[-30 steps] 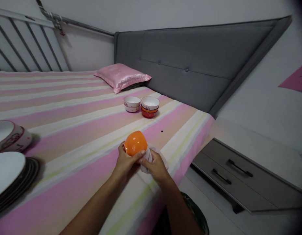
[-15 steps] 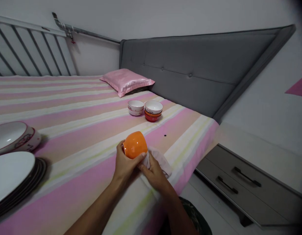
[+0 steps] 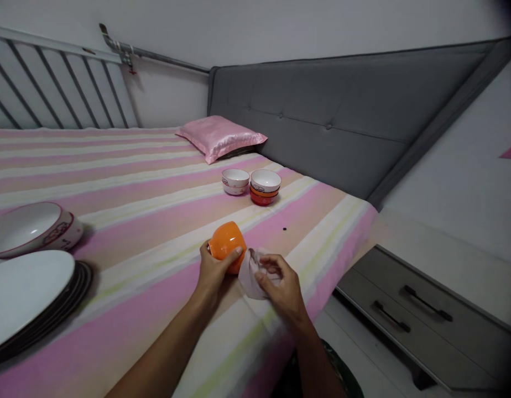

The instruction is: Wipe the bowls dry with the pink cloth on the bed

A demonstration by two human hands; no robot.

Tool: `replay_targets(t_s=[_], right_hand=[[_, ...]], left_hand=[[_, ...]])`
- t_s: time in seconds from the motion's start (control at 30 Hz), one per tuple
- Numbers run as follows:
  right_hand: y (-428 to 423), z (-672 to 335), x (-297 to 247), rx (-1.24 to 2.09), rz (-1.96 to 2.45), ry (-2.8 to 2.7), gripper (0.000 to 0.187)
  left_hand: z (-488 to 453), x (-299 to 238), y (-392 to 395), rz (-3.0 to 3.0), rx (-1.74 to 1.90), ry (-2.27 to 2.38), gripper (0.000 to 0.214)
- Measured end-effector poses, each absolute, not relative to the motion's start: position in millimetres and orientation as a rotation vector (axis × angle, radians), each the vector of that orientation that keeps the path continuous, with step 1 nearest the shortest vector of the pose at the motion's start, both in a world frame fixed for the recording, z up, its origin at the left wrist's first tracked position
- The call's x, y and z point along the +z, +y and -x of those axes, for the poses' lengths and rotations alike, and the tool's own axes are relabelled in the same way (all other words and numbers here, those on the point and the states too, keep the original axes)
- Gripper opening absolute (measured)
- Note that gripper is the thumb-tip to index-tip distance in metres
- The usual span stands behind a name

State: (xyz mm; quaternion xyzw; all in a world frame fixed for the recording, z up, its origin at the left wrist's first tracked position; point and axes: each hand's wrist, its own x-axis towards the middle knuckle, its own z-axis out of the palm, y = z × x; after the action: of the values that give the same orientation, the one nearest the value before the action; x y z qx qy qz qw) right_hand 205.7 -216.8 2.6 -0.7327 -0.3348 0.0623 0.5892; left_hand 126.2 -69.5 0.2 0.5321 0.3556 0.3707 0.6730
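An orange bowl (image 3: 227,241) is tilted on its side above the bed, its glossy outer wall toward me. My left hand (image 3: 216,268) is closed around it, thumb lying across the outside. Just to its right, my right hand (image 3: 280,282) pinches a thin pale cloth (image 3: 252,279) that hangs down beside the bowl. Whether the cloth touches the bowl I cannot tell. Farther back stand two small stacks: white bowls (image 3: 235,181) on the left, and a white bowl (image 3: 266,180) over orange and red bowls (image 3: 262,199) on the right.
At left are large bowls (image 3: 40,229) and a stack of plates (image 3: 31,293). A pink pillow (image 3: 220,137) lies near the grey headboard (image 3: 313,110). A small black piece (image 3: 284,229) rests on the striped bedspread (image 3: 147,320). Beyond the bed's right edge stands a drawer cabinet (image 3: 408,315).
My right hand has drawn back to the right from the bowl, bringing the cloth off its side. My left hand still holds the bowl. The view has shifted slightly left.
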Motion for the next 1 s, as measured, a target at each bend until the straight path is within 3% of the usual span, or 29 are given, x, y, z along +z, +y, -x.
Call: replay_targets(t_s=[0.13, 0.23, 0.37, 0.57, 0.77, 0.87, 1.0], right_hand=[[-227.0, -220.3, -8.3, -0.141, 1.954, -0.542, 0.037], [-231.6, -226.8, -19.5, -0.035, 2.091, -0.557, 0.043], [-229.8, -224.1, -18.2, 0.065, 2.005, -0.773, 0.027], [-219.6, -227.5, 2.3, -0.611, 1.784, -0.74, 0.023], [-221.0, -236.1, -0.2, -0.786, 2.074, -0.403, 0.038], [-220.4, -228.2, -0.7, -0.66, 1.984, -0.569, 0.026], [-211.8, -206.0, -0.9, -0.223, 1.922, -1.024, 0.011]], left_hand=[[-125.7, 1.9, -68.9, -1.214, 0.764, 0.83, 0.077], [-126.1, 4.3, -69.7, -1.219, 0.77, 0.831, 0.078], [-126.3, 7.5, -70.6, -1.222, 0.765, 0.822, 0.076], [-122.7, 8.9, -70.8, -1.229, 0.757, 0.822, 0.074], [-122.4, 10.2, -71.3, -1.239, 0.75, 0.819, 0.075], [-122.9, 10.3, -71.6, -1.239, 0.75, 0.823, 0.075], [-123.4, 11.0, -72.7, -1.215, 0.765, 0.808, 0.07]])
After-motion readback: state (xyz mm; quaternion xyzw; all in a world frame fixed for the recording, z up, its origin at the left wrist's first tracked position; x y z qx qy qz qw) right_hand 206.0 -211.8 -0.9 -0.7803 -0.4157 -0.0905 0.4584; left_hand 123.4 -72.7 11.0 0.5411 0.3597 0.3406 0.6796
